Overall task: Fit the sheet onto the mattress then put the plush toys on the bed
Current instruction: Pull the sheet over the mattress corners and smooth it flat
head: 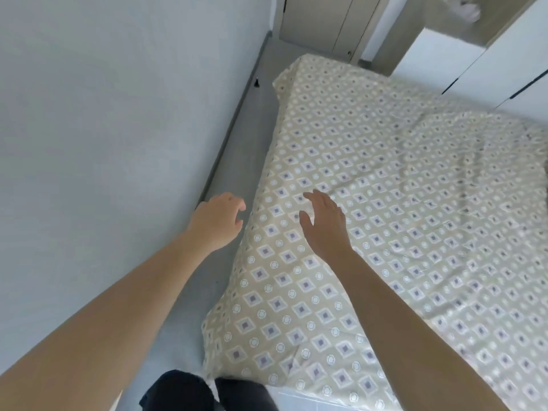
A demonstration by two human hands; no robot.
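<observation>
Head view shows the patterned sheet (385, 188) draped over the mattress, left hand (218, 221) loosely curled and empty beside the bed's left edge, right hand (324, 223) flat and open above it; untucked near corner could slip loose.

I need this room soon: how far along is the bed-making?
Done: the patterned sheet is spread over the mattress, with some wrinkles. In hand: both hands are empty, the left hand beside the sheet's side edge, the right hand open above it. Left: the mattress shows bare at the near end, so that edge looks untucked; no plush toys are in view on top.
</observation>
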